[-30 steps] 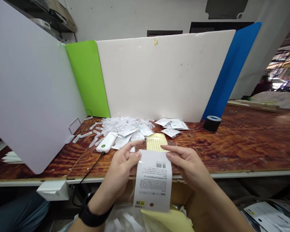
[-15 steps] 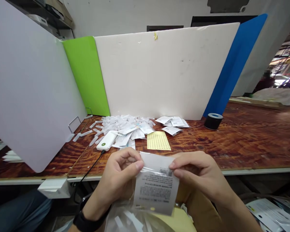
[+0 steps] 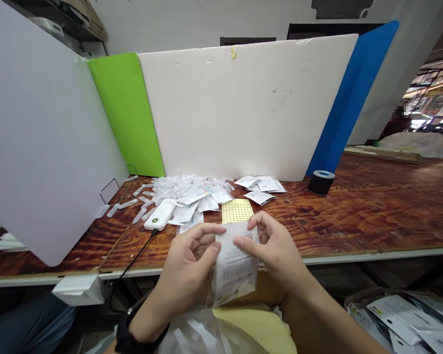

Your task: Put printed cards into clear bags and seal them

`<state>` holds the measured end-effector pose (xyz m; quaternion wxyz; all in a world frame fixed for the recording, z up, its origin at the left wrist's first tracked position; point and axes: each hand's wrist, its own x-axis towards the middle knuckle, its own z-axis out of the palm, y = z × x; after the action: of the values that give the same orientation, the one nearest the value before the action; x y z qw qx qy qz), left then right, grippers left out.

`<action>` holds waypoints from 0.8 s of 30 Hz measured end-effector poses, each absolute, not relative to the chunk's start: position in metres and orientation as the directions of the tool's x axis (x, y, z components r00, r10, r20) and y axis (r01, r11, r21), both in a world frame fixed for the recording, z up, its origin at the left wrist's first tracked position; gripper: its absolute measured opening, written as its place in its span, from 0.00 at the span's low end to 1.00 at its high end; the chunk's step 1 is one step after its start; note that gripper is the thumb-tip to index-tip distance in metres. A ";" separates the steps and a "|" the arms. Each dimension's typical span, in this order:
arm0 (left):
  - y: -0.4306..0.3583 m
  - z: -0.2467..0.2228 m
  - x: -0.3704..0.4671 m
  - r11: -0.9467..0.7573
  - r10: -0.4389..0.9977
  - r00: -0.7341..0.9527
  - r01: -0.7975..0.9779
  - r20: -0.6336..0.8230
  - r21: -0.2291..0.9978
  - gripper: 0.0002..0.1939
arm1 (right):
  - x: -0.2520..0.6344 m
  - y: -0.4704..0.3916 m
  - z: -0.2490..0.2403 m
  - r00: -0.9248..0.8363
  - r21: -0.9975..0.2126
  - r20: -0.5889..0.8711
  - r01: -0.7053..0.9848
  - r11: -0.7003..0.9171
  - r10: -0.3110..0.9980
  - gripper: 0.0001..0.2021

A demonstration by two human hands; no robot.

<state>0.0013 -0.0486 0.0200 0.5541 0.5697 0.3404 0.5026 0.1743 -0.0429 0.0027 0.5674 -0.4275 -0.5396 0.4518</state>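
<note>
A clear packet with a printed white card point(image 3: 237, 268) hangs between my hands, above an open box. My left hand point(image 3: 194, 263) pinches its upper left edge with thumb and forefinger. On its upper right part, the thumb and fingers of my right hand point(image 3: 271, 248) are closed. Below the packet lie a clear bag of small white pieces point(image 3: 199, 334) and a yellow sheet point(image 3: 258, 329). On the table behind are a dotted yellow sticker sheet point(image 3: 236, 210), a heap of small translucent tubes point(image 3: 184, 186) and several flat packets point(image 3: 264, 184).
A white power bank point(image 3: 160, 215) with a black cable lies left of the sticker sheet. A black tape roll point(image 3: 321, 183) stands at the right. White, green and blue panels point(image 3: 239, 113) enclose the back. Packaged cards point(image 3: 402, 317) fill a container at lower right.
My right hand has moved left and up across the packet, closer to my left hand. The packet is now narrower and bent. The view has shifted slightly.
</note>
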 end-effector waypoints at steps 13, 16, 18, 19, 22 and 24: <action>-0.027 0.025 -0.006 0.115 0.988 0.143 -0.465 -0.054 0.878 0.14 | 0.213 -0.027 0.008 -0.250 -0.983 -0.024 -0.168 -0.068 0.968 0.17; -0.017 0.022 -0.010 0.039 0.999 -0.010 -0.384 -0.046 0.923 0.12 | 0.227 -0.010 0.000 0.075 -0.994 0.107 -0.024 0.109 0.991 0.22; -0.009 0.016 -0.016 -0.026 0.999 -0.025 -0.042 0.025 0.999 0.15 | 0.229 -0.002 -0.008 0.146 -0.984 0.124 0.145 0.103 0.981 0.28; -0.004 0.013 -0.020 -0.065 0.998 -0.001 0.193 0.067 0.979 0.17 | 0.227 0.001 -0.013 0.129 -0.968 0.114 0.238 0.081 0.985 0.31; 0.012 0.002 -0.035 -0.165 0.986 0.093 0.675 0.139 0.719 0.17 | 0.210 -0.001 -0.024 -0.021 -0.916 0.070 0.395 0.073 0.997 0.35; 0.021 -0.005 -0.046 -0.196 0.981 0.147 0.766 0.129 0.613 0.13 | 0.197 -0.007 -0.028 -0.122 -0.890 0.061 0.443 0.109 0.991 0.33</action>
<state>-0.0456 0.0214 -0.0048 0.2074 0.7284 0.5993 0.2593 0.1966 -0.0066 -0.0282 0.3659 -0.5524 -0.6487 0.3743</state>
